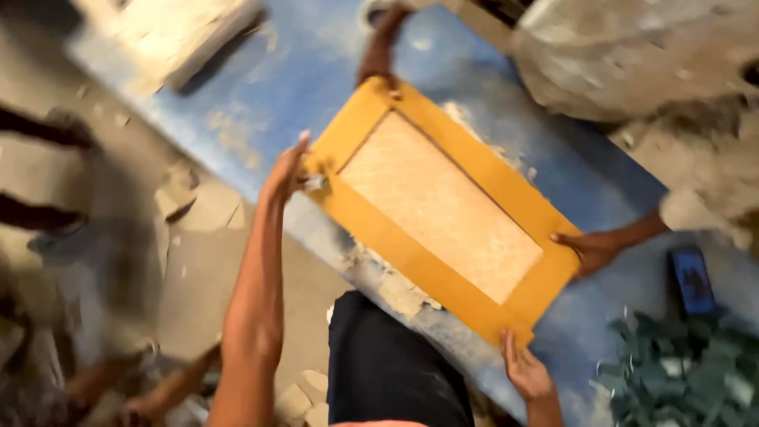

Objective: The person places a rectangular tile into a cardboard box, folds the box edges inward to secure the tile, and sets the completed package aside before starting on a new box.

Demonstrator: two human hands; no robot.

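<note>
**Yellow frame held over blue tabletop, four hands on it**

Blue tabletop [332, 71]: runs diagonally from 11 o'clock to 5 o'clock, dusted with pale powder and crumbs. View is motion-blurred.

Grey lumpy mass [632, 55]: at 1 o'clock, rough surface; kind cannot be told.

Yellow rectangular frame [506, 190]: centre of view, lying across the tabletop's near edge, long axis from 11 to 5 o'clock. It encloses a pale, textured slab [443, 209] that fills its opening.

Pale block [170, 32]: at 11 o'clock on the tabletop, well apart from the frame.

Heap of dark green fragments [680, 379]: at 4 o'clock, near the frame's lower corner.

Left hand [285, 174]: at 9 o'clock of the frame, fingers extended upward, pressed against the frame's left edge; not clenched, closure around the edge cannot be told.

Right hand [526, 372]: at 5 o'clock, fingers laid flat against the frame's bottom corner, released rather than gripping.

Other person's hand [593, 249]: at 3 o'clock, touching the frame's right edge.

Another hand [378, 67]: at 12 o'clock, on the frame's top corner.

Dark blue flat object [694, 281]: at 3 o'clock, beside the heap.
</note>
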